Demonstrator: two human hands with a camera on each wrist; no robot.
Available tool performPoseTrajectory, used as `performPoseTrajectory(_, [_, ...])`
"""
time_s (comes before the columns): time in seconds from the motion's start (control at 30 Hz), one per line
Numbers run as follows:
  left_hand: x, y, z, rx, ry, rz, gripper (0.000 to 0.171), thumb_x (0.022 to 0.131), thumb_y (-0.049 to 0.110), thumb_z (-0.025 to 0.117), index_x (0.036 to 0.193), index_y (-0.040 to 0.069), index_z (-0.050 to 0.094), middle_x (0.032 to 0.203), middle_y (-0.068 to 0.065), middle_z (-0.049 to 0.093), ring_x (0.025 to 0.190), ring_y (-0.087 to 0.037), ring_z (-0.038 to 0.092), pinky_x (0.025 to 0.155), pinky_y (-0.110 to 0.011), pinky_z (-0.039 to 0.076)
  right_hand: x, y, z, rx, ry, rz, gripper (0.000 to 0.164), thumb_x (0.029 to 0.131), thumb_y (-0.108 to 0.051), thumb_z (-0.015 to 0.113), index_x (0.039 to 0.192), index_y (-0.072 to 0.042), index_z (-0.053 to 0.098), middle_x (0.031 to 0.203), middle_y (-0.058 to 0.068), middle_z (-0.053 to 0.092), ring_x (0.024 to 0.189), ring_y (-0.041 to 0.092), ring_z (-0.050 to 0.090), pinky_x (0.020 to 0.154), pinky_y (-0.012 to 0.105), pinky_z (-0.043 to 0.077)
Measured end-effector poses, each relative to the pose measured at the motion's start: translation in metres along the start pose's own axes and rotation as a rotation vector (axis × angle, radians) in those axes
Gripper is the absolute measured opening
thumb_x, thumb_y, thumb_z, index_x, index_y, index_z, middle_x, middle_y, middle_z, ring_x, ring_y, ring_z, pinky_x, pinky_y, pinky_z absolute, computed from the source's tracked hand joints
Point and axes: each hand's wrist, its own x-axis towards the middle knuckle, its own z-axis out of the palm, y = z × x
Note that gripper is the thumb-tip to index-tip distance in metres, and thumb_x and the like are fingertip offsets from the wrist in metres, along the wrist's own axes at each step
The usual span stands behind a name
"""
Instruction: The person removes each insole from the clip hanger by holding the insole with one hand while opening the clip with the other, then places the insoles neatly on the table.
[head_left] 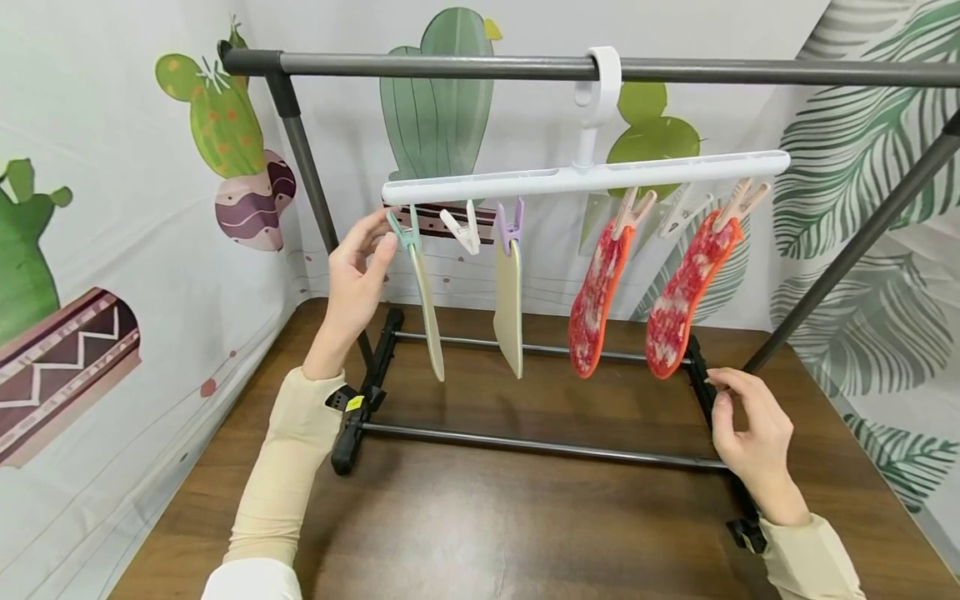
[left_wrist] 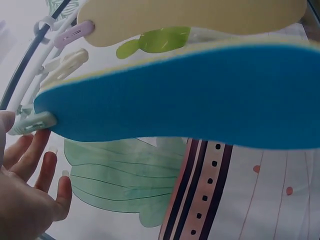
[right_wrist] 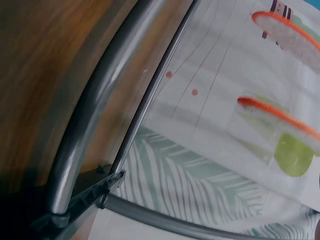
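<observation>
The left hand (head_left: pixel 356 267) pinches the green clip (head_left: pixel 408 237); from it an insole (head_left: pixel 427 310) hangs at the hanger (head_left: pixel 480 183)'s left end, cream in the head view, blue-faced in the left wrist view. The right hand (head_left: pixel 753 437) curls loosely, empty.

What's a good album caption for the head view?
Left hand at a green clip; four insoles hang from a white hanger.

No wording, brand or number can be read in any of the three views. A small, bright yellow label (head_left: pixel 355 403) sits on the black wrist strap (head_left: pixel 340 397) at the cuff of the person's long beige fabric left sleeve (head_left: pixel 281 475); any marking on it is too small to make out.
</observation>
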Motion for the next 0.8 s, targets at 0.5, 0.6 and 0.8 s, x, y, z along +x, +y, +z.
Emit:
performPoseTrajectory(0.5, [-0.011,0.033,0.005,0.119,-0.23,0.065,0.044,0.095,0.042,0.058,0.108,0.001,0.068,0.112,0.021,0.064,0.092,-0.01,0.042,0.062,-0.023,0.028,-0.004,-0.01,0.014,0.028,-0.18,-0.099,0.035,0.096,-0.017,0.048,0.084,0.01,0.066,0.061,0.011,0.06,0.05,0.002,0.046,0.045,0.016,0.033])
performPoseTrajectory(0.6, [-0.013,0.038,0.007,0.069,-0.284,0.051,0.051,0.092,0.05,0.057,0.106,0.002,0.067,0.112,0.017,0.066,0.095,-0.012,0.044,0.068,-0.021,0.033,-0.004,-0.013,0.018,0.028,-0.202,-0.112,0.036,0.096,-0.018,0.047,0.08,0.008,0.066,0.06,0.01,0.06,0.049,0.002,0.044,0.044,0.017,0.032])
performPoseTrajectory(0.8, [-0.018,0.045,0.012,-0.131,-0.356,-0.026,0.055,0.086,0.045,0.064,0.112,-0.003,0.063,0.107,0.01,0.066,0.084,-0.007,0.053,0.072,-0.019,0.044,-0.004,-0.02,0.025,0.059,-0.251,-0.141,0.037,0.097,-0.019,0.046,0.078,0.006,0.067,0.062,0.008,0.062,0.052,0.006,0.049,0.045,0.018,0.037])
